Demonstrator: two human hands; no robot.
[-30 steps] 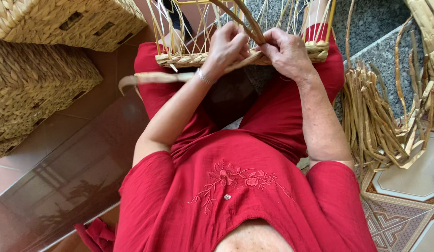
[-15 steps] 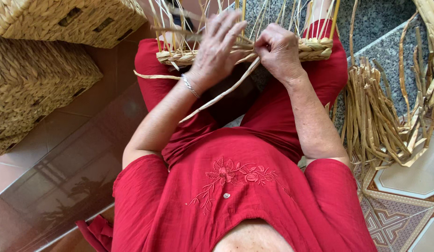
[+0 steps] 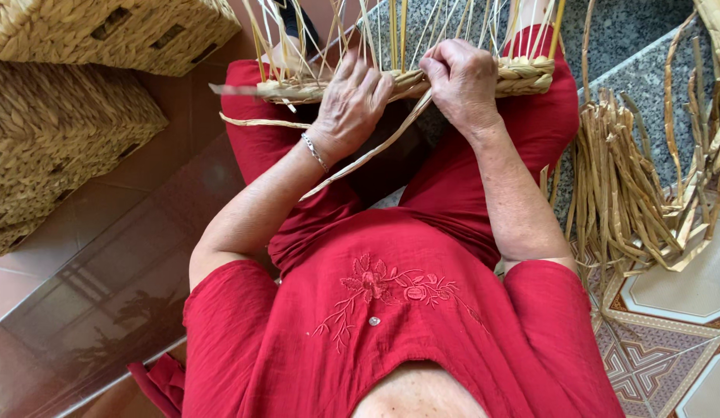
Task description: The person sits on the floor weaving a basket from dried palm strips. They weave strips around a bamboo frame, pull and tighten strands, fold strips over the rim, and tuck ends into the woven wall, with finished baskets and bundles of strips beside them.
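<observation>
A deep red cotton blouse [image 3: 391,340] bears red flower embroidery. Left of it, golden-tan plaited straw baskets [image 3: 58,131]; right of it, pale yellow dried straw strands [image 3: 631,193] and brown-patterned floor tiles [image 3: 654,348].

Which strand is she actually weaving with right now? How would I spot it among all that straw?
Start at the half-made basket across the red-clothed knees, its thin upright stakes fanning upward. Both hands rest on its woven rim: the left hand flat on it, the right hand closed in a fist. The loose strand slants down from that fist toward the left forearm; unlike the dry bundle on the floor, it hangs free.
</observation>
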